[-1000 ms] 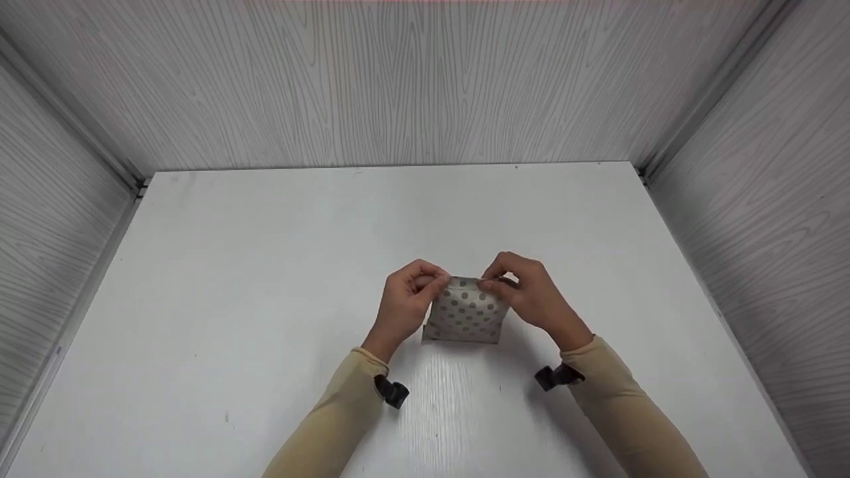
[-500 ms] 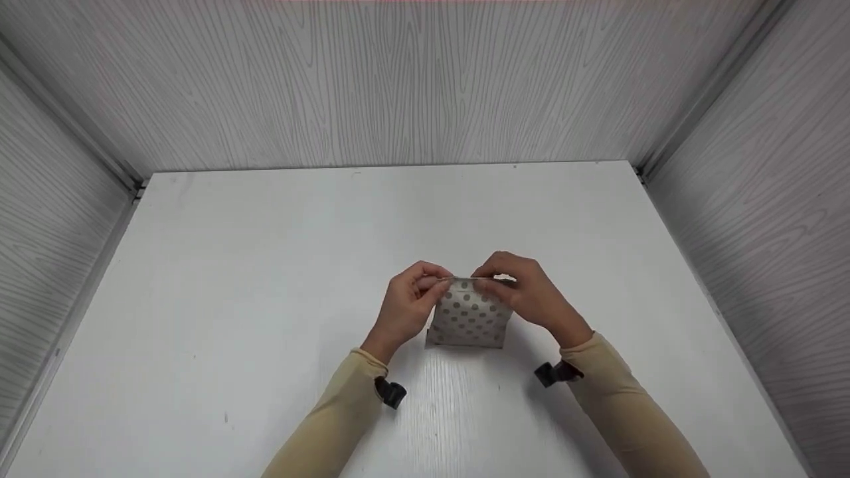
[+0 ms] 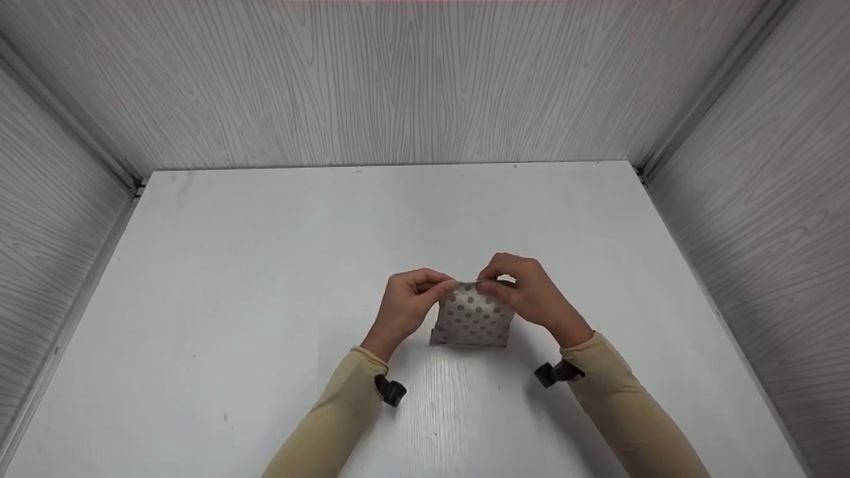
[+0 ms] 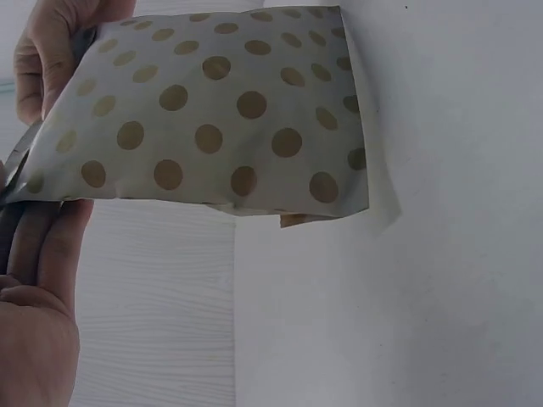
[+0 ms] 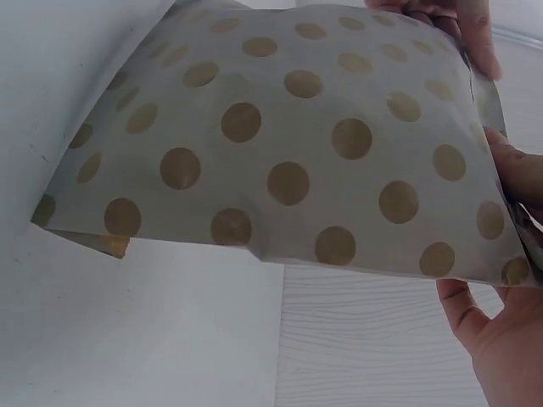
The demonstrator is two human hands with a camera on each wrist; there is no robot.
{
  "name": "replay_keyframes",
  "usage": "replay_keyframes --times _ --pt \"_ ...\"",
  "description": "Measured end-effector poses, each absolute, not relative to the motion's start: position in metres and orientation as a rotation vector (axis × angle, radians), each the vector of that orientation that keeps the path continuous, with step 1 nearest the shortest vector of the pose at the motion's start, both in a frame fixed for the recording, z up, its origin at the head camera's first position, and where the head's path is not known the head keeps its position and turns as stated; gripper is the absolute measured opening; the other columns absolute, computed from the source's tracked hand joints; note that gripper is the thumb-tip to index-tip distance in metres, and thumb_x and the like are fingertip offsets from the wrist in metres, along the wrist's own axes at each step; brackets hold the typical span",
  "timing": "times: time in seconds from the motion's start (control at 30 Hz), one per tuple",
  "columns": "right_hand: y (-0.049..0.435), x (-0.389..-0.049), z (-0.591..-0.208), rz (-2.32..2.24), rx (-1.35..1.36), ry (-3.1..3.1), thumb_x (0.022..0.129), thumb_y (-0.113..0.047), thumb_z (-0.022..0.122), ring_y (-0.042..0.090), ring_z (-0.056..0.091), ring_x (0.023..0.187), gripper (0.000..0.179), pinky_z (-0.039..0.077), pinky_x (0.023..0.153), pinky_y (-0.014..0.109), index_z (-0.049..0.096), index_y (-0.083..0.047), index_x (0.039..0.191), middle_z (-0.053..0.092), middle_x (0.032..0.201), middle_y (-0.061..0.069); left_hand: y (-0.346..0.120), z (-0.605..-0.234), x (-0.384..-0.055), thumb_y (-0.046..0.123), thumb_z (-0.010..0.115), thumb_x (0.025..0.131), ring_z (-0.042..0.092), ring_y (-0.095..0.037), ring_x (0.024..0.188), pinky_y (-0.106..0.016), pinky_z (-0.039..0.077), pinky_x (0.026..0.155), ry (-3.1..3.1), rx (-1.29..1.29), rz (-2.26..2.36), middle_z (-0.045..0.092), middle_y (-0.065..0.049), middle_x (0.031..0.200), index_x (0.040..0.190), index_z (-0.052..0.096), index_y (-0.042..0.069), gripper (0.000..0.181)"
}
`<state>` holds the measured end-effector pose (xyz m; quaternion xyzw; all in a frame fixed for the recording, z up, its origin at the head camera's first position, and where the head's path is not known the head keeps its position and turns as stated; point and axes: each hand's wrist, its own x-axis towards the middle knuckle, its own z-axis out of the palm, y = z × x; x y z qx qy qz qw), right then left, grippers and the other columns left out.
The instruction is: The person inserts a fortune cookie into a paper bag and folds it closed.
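A small paper bag, pale with brown polka dots, stands upright on the white table with its bottom edge toward the person. My left hand pinches the left part of its top edge between thumb and fingers. On the other side, my right hand pinches the top edge near the right corner. The left wrist view has the dotted bag bulging slightly, with fingers of both hands at its top. In the right wrist view a brown inner flap peeks out at the bag's base. What the bag contains is hidden.
The white table spreads around the bag. Grey wood-grain panels rise behind it and at both sides. Each wrist carries a small black camera mount.
The bag has shifted slightly to the right. My left hand has moved a little right and down along the top edge; the right fingers have made small shifts there.
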<state>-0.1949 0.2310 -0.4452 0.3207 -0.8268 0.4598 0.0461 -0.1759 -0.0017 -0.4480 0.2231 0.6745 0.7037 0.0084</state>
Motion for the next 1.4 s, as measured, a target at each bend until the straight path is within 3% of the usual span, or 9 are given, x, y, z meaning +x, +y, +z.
replay_keyframes --times 0.23,0.5,0.67,0.77,0.9,1.4 --pt "0.226 -0.194 -0.437 1.147 1.014 -2.540 0.087 -0.008 0.075 0.011 0.060 0.085 0.008 0.053 0.078 0.034 0.072 -0.015 0.089 0.064 0.088 -0.008 0.003 -0.446 -0.171 -0.001 0.065 0.092 0.056 -0.018 0.060 -0.019 0.044 0.056 2.254 0.718 2.176 0.070 -0.017 0.077 0.093 0.070 -0.009 0.009" --pt "0.210 -0.192 -0.422 0.693 1.132 -2.417 0.084 -0.010 0.079 0.013 0.060 0.075 0.008 0.047 0.071 0.036 0.072 -0.013 0.085 0.065 0.084 -0.005 0.011 -0.440 -0.168 -0.007 0.064 0.091 0.067 -0.032 0.070 -0.019 0.052 0.061 2.348 0.854 2.192 0.071 -0.020 0.084 0.093 0.069 -0.012 0.007" --pt "0.211 -0.195 -0.418 0.869 1.128 -2.514 0.086 -0.008 0.076 0.009 0.059 0.080 0.010 0.047 0.077 0.036 0.070 -0.015 0.084 0.063 0.086 -0.009 0.012 -0.436 -0.166 -0.008 0.064 0.090 0.070 -0.032 0.075 -0.023 0.056 0.065 2.371 0.899 2.186 0.071 -0.020 0.086 0.092 0.069 -0.012 0.006" --pt "0.215 -0.197 -0.418 1.090 1.097 -2.585 0.088 -0.006 0.073 0.009 0.060 0.083 0.011 0.050 0.080 0.037 0.070 -0.017 0.085 0.063 0.087 -0.010 0.012 -0.435 -0.166 -0.009 0.064 0.090 0.067 -0.031 0.069 -0.022 0.054 0.063 2.372 0.945 2.178 0.070 -0.020 0.084 0.091 0.068 -0.012 0.005" --pt "0.220 -0.200 -0.417 1.267 1.068 -2.625 0.089 -0.009 0.072 0.011 0.060 0.081 0.010 0.050 0.070 0.035 0.072 -0.018 0.083 0.063 0.086 -0.010 0.009 -0.435 -0.168 -0.009 0.064 0.090 0.062 -0.029 0.062 -0.021 0.051 0.060 2.379 0.995 2.166 0.070 -0.018 0.080 0.090 0.068 -0.011 0.004" --pt "0.243 -0.201 -0.423 1.125 0.873 -2.749 0.089 -0.012 0.074 0.009 0.058 0.077 0.011 0.049 0.067 0.034 0.073 -0.020 0.082 0.061 0.082 -0.013 -0.014 -0.440 -0.177 -0.008 0.063 0.091 0.056 -0.037 0.056 -0.022 0.044 0.054 2.377 0.918 2.158 0.064 -0.019 0.067 0.090 0.067 -0.010 0.005"
